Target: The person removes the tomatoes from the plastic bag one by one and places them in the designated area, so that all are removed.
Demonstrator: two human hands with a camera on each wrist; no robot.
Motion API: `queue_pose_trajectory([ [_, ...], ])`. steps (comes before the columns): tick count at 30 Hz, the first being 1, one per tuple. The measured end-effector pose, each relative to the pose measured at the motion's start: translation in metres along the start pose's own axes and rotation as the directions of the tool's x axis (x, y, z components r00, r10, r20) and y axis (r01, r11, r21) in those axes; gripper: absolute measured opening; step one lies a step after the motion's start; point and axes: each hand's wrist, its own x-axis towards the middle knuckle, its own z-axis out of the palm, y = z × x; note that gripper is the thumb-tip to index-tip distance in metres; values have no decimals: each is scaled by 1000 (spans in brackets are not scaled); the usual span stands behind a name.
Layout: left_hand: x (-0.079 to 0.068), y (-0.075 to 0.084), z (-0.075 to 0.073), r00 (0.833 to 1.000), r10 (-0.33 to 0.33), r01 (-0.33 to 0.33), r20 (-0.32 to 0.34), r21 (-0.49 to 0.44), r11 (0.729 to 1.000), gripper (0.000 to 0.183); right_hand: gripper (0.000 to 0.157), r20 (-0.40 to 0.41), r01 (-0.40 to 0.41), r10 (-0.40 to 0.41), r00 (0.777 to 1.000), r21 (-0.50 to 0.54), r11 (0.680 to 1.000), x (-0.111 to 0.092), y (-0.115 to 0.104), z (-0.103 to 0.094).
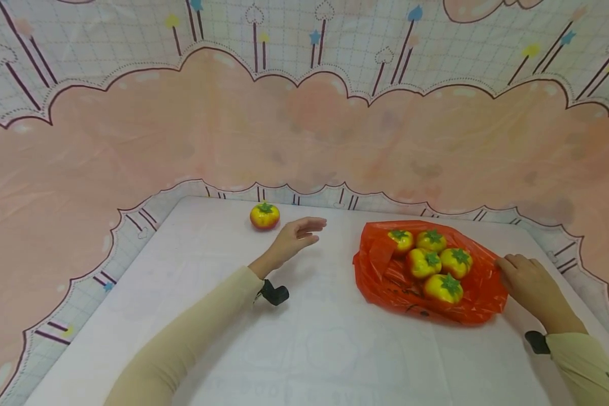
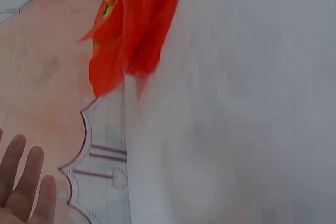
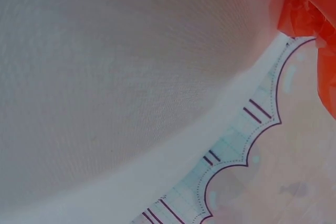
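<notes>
A red plastic bag (image 1: 385, 287) lies spread open on the right half of the table. Several yellow-and-red persimmon-like fruits with green leafy tops (image 1: 442, 288) sit in it. My right hand (image 1: 530, 285) grips the bag's right edge, fingers curled over the rim; the right wrist view catches only part of the bag (image 3: 304, 9). Left of the bag, my left hand (image 1: 294, 239) hovers over the table with its fingers extended and nothing in them. Just beyond that hand, to its left, stands a single persimmon-like fruit (image 1: 265, 216). In the left wrist view, fingers (image 2: 29, 182) appear at the lower left corner.
A white-covered table (image 1: 314, 349) bears everything. Behind it hangs a pink and white printed cloth (image 1: 284, 135), which also shows along the table's left and right sides. Dark wrist cameras (image 1: 275, 293) are strapped at both sleeves.
</notes>
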Motion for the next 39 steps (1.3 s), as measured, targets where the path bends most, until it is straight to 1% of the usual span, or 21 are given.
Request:
queue_pose_trajectory([
  [5,7,5,26,999,6,-9,52,52,999,42,34,12,-14,14,1000,2,1000,1,-2,0],
  [10,16,12,50,995,-3,-3,101,60,998,41,33,23,-25,25,999,-3,1000,0,-3,1],
  [15,27,16,72,986,-11,5,168,38,999,39,34,16,-17,17,1000,-4,1000,-1,-3,1],
  [21,38,20,100,973,17,-31,229,60,998,37,35,2,1,-1,1000,-7,1000,-1,-2,3],
  [24,42,20,113,968,20,-37,250,61,997,36,34,-1,5,-5,1000,-4,1000,-1,-1,3],
  [28,46,23,130,964,21,-38,265,59,998,35,34,-9,12,-12,1000,-1,1000,-1,0,3],
  [31,47,25,142,964,36,-51,264,49,998,37,35,-5,10,-10,1000,0,1000,0,1,3],
  [33,48,27,150,968,42,-55,246,46,997,37,36,2,5,-5,1000,0,1000,0,2,3],
  [37,50,31,166,980,55,-65,190,46,997,36,37,7,3,-3,1000,5,1000,0,3,3],
  [39,51,33,173,983,58,-69,174,55,996,35,38,5,5,-5,1000,8,1000,0,3,3],
])
